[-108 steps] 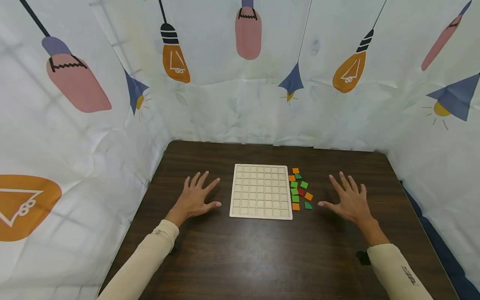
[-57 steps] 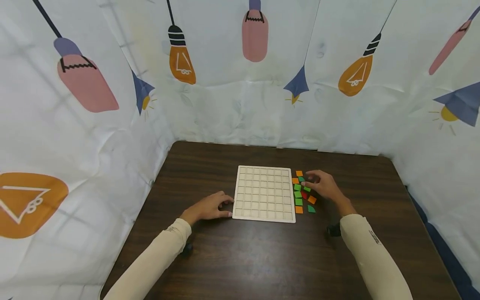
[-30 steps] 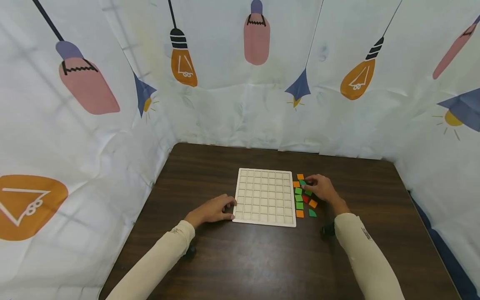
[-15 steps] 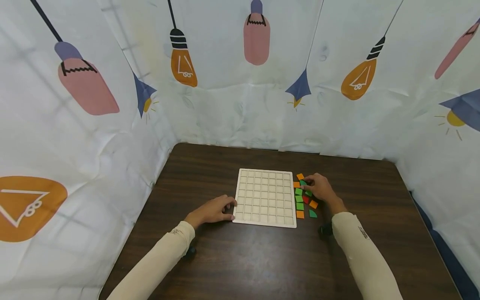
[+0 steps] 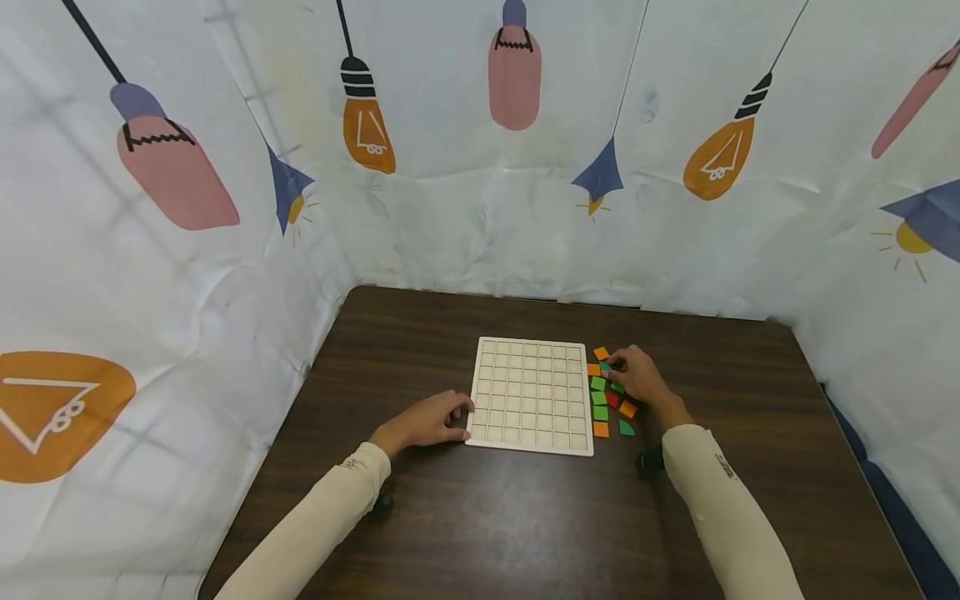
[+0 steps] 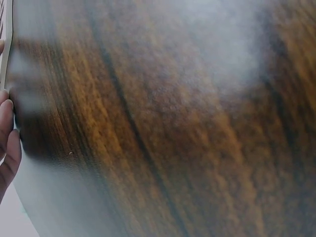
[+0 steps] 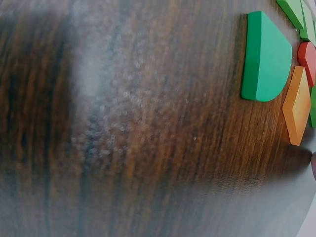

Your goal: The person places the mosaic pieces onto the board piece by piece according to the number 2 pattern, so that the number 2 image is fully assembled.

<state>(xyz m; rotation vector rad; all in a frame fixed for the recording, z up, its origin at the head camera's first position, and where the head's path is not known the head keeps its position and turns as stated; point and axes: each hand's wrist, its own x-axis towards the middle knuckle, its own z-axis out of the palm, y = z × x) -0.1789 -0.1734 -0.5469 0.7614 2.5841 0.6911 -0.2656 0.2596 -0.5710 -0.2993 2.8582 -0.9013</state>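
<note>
A pale square grid board [image 5: 531, 396] with sunken square cells lies on the dark wood table. My left hand [image 5: 426, 419] is at its lower left corner, with curved fingers and thumb holding the left edge; in the left wrist view the fingertips [image 6: 7, 111] are right at that edge. On the board's right, my right hand [image 5: 639, 375] pinches a dark green tile [image 5: 604, 366] between thumb and forefinger, the tile partly hidden by the fingers. An orange tile [image 5: 601, 353] lies just beyond it, turned at an angle.
Several loose tiles lie along the board's right edge: light green [image 5: 598, 398], a red tile [image 5: 612, 400], orange [image 5: 627, 409]. A dark green quarter-round tile [image 7: 267, 57] sits nearest the person. White fabric printed with lamps [image 5: 457, 225] hangs around the table [image 5: 480, 533].
Both hands have come in from spread over the table, the left to the board's edge, the right to the tiles. The far orange tile has turned slightly beside the right fingers.
</note>
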